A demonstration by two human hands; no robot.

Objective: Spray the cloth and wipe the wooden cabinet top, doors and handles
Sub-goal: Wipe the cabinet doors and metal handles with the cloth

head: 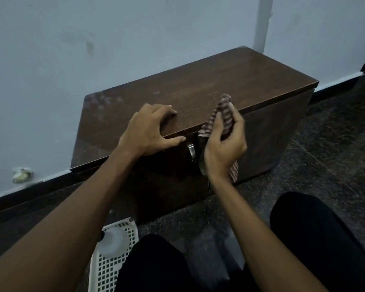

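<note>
A low dark wooden cabinet (198, 89) stands against the pale wall. My left hand (148, 129) rests over its front top edge, fingers on the top and thumb along the door's upper edge. My right hand (223, 144) holds a striped red-and-white cloth (223, 114) in front of the doors, just right of a metal handle (191, 152); the cloth's lower end hangs below my wrist. A translucent spray bottle (113, 241) lies in a white plastic basket (114, 270) on the floor, partly hidden by my left forearm.
Dark speckled floor runs around the cabinet. A black skirting lines the wall base, with a damaged patch (21, 174) at lower left. My knees in black trousers (316, 228) sit close in front of the cabinet. A white pipe (261, 24) rises behind its right end.
</note>
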